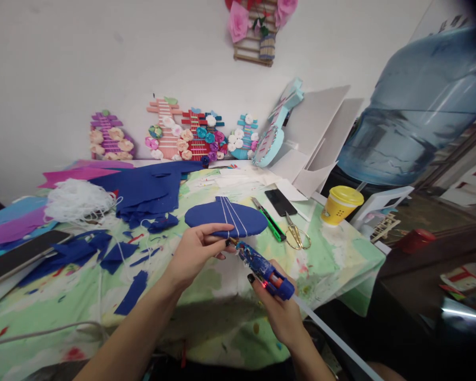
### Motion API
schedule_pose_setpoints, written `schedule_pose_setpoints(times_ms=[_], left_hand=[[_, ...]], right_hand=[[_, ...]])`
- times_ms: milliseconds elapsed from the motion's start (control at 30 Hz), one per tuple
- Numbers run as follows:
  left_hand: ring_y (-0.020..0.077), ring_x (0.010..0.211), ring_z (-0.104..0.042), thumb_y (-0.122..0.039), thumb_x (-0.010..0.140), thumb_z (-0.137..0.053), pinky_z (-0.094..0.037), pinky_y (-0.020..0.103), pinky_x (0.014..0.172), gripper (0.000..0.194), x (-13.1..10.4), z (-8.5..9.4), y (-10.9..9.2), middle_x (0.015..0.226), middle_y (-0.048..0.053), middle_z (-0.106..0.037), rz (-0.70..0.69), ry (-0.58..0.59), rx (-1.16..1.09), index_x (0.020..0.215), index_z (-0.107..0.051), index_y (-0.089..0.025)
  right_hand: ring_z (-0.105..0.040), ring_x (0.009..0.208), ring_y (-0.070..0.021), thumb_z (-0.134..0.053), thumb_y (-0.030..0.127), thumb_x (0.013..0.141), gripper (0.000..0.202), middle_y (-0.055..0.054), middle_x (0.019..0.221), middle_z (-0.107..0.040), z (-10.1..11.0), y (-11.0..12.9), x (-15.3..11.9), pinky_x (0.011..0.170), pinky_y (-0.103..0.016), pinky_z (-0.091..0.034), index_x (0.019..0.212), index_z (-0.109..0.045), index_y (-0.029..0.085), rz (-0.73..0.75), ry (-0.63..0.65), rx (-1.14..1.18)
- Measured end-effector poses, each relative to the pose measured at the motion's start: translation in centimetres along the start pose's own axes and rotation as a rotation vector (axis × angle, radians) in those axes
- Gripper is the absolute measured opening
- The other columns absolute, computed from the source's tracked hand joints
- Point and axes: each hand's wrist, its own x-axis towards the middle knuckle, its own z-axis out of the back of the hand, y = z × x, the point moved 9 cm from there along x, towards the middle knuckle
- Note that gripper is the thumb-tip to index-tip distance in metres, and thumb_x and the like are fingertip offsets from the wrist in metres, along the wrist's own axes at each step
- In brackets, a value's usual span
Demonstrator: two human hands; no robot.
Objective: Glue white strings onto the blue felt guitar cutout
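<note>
My left hand (201, 248) grips the near edge of a blue felt-covered, lute-shaped piece (202, 214), its fingers pressed together there. White strings (232, 211) run across the face of this piece. Closed around the handle of a blue glue gun (257, 264), my right hand (280, 307) is below and to the right. The gun's nozzle meets the piece's near edge beside my left fingertips; whether it touches cannot be made out. A small red light glows on the gun, and a white glue stick (333, 336) sticks out of its back.
A green utility knife (275, 225), black phone (281, 202), gold-handled scissors (299, 236) and yellow-lidded cup (341, 205) are at the right. Blue felt (143, 188), scraps and a white string heap (79, 203) lie left. Decorated lute shapes (198, 135) line the wall. A large water bottle (412, 111) stands right.
</note>
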Motion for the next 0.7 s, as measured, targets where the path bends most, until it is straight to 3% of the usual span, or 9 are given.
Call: schedule_pose_setpoints(times_ms=[367, 700], left_hand=[[0.0176, 0.079, -0.072, -0.016, 0.066, -0.071, -0.055, 0.019, 0.067, 0.036, -0.1, -0.3, -0.2, 0.084, 0.008, -0.076, 0.001, 0.012, -0.003, 0.102, -0.067, -0.013], [0.0187, 0.083, -0.072, -0.015, 0.067, -0.069, -0.055, 0.019, 0.067, 0.038, 0.2, -0.1, -0.4, 0.084, 0.008, -0.076, -0.023, 0.001, 0.0, 0.105, -0.066, -0.012]], right_hand=[[-0.035, 0.057, -0.0106, -0.058, 0.026, 0.083, 0.016, 0.005, 0.062, -0.039, 0.3, 0.9, 0.0, 0.052, -0.023, -0.03, 0.072, -0.048, 0.02, 0.024, -0.013, -0.023], [-0.053, 0.063, -0.0137, -0.057, 0.025, 0.081, 0.011, 0.001, 0.073, -0.059, 1.4, 3.1, 0.0, 0.058, -0.023, -0.042, 0.089, -0.062, 0.02, 0.174, -0.04, -0.2]])
